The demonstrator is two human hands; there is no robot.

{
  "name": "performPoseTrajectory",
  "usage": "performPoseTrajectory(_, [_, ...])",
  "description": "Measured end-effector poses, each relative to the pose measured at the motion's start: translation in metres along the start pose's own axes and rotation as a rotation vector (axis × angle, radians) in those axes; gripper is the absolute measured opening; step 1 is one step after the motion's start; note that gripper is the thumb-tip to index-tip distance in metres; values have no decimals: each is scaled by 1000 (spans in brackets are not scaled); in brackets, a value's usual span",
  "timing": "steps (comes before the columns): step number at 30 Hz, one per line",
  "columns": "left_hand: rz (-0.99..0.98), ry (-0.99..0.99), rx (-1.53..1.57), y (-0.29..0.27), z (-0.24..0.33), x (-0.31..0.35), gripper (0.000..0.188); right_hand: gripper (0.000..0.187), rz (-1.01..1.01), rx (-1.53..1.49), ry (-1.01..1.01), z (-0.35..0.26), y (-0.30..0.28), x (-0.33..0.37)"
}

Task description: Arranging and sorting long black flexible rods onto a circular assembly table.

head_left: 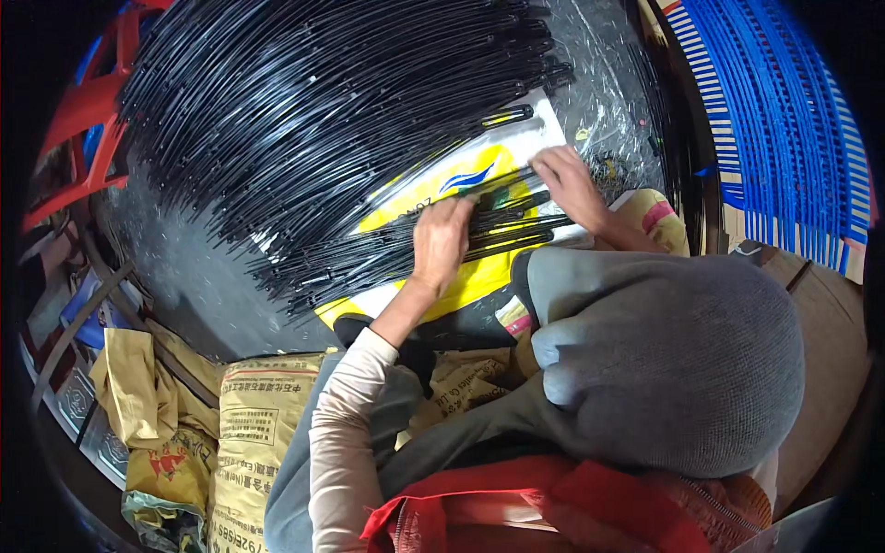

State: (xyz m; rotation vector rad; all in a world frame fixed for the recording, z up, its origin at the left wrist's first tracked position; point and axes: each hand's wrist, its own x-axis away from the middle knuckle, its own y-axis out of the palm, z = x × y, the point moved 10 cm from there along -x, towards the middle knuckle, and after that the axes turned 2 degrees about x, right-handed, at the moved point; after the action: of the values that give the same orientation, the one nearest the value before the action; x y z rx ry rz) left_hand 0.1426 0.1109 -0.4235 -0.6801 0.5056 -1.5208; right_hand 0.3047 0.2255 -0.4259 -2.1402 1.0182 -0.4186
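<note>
Strands (359, 263), black, thin and glossy, lie across the smooth yellow-and-white sheet (484, 274). Left hand (442, 241), mid-sheet, curls its fingers over them; pinching or not, can't tell! Right hand (569, 189), at the sheet's right edge, bends its fingers over the ends, grip equally unclear. Sorting, seemingly; next probably calls for evening those ends, clear of the bigger, arching heap (323, 111) beyond the sheet.

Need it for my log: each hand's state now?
Left hand: curled over black rods, grip can't be told.
Right hand: partly curled near their ends; hold unclear.
</note>
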Motion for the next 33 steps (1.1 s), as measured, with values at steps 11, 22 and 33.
performPoseTrajectory(11, [444,-118,77,-87,-26,-61,19,35,173,-353,564,87,13,-54])
performPoseTrajectory(22, [174,214,-108,-52,-12,-52,32,34,26,-483,593,76,25,-40])
performPoseTrajectory(33, [-137,164,-148,-5,-11,-12,36,35,-366,-390,728,83,36,5])
